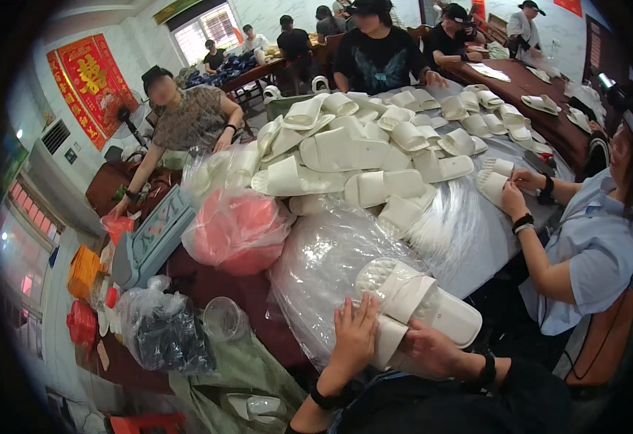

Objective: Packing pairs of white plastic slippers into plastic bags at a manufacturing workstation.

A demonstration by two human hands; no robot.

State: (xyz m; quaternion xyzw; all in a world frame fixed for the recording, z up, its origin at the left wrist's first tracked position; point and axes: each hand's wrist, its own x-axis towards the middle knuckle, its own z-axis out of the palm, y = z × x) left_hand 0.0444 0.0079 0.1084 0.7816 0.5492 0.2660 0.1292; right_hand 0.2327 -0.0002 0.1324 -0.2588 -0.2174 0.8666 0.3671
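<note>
Low in the middle, a pair of white slippers with broad straps is between my hands: one slipper (457, 318) behind, a nearer slipper (389, 340) partly covered by my hands. My left hand (355, 329) lies along the nearer slipper, its fingers pressed together and fairly straight over the toe side; its thumb is hidden. My right hand (436, 349) grips the nearer slipper by its strap, with the fingers partly out of sight. Under the pair's toe end is a clear plastic bag (331, 264). Beyond it rises a large heap of white slippers (352, 148).
Pink slippers in a clear bag (237, 230) and a blue-grey plastic stool (155, 235) are to the left. Nearer are a dark bundle in plastic (164, 329) and a clear tub (226, 320). At right, a co-worker (580, 231) handles a slipper; others stand around the tables.
</note>
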